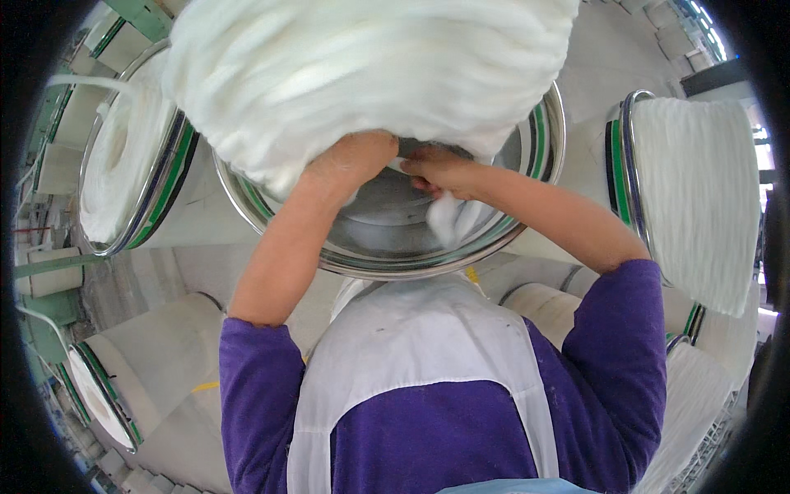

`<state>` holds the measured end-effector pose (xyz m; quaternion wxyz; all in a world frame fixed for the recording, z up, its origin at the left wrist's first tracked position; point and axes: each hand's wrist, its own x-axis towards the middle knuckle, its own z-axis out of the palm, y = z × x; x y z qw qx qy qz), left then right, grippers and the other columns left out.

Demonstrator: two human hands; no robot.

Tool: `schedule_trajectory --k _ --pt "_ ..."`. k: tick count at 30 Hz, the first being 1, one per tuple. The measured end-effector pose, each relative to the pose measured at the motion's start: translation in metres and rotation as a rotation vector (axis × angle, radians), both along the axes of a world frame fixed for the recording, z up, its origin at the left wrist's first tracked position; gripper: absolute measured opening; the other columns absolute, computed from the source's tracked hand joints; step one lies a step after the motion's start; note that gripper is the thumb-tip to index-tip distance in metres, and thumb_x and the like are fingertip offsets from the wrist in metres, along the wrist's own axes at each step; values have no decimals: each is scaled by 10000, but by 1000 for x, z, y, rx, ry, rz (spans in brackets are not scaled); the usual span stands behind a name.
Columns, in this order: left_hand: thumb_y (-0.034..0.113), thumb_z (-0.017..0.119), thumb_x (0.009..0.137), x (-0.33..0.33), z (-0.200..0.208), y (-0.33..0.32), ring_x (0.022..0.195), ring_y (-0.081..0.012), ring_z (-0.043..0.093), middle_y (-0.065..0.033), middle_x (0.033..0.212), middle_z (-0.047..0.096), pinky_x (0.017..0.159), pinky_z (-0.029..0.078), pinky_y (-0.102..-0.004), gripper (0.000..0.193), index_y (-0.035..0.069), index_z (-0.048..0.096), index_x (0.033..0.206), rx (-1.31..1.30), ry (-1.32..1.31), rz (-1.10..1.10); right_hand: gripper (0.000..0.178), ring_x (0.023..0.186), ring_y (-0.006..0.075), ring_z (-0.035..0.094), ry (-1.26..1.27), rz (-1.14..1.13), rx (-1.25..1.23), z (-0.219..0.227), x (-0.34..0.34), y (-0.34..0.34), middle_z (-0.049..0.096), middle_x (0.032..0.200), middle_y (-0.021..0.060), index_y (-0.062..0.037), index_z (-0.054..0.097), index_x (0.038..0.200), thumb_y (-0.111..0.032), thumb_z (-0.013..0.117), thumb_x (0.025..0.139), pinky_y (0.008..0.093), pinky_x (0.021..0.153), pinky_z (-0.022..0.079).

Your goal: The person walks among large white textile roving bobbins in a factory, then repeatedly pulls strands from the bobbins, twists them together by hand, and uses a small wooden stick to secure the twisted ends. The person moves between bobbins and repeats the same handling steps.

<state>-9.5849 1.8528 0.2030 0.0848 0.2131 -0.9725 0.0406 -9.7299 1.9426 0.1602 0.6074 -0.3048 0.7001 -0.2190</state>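
Observation:
A large, thick mass of white fibre sliver rises over the far side of a round metal-rimmed can in front of me. My left hand is closed at the mass's lower edge, its fingertips mostly hidden. Close beside it, my right hand pinches a white sliver strand that runs between both hands. From under the right hand a loose sliver end hangs down inside the can. The can's grey inside shows below my hands.
To the left stands another can with coiled sliver. On the right, a can heaped with sliver leans into view. A further can is at lower left, and more sliver is at lower right.

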Motion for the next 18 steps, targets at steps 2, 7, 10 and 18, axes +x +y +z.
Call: schedule_trajectory --k 2,7,10,18 --pt "64 532 798 -3 -1 -9 881 -323 668 -185 946 668 757 542 -413 193 -7 692 878 -29 -89 -84 261 776 367 629 305 387 -342 20 -23 24 622 806 211 -15 573 1038 -235 475 938 490 669 496" --pt "131 519 827 -15 28 -32 820 -345 670 -190 846 670 754 538 -431 217 2 693 820 141 -60 130 189 728 385 645 884 724 -400 96 -39 80 653 791 202 -22 584 1016 -123 497 883 477 652 505" --pt "211 461 881 -18 50 -38 776 -397 658 -217 820 669 772 525 -459 328 -11 680 776 267 76 302 218 697 380 633 1041 742 -271 147 -35 110 642 730 176 -49 604 1048 -128 504 871 470 611 481" --pt "209 461 861 -31 65 -41 804 -418 649 -259 849 654 784 513 -469 325 -20 681 790 326 132 411 199 619 346 604 679 768 -708 217 -69 169 622 688 125 -55 652 991 -186 592 853 408 561 451"
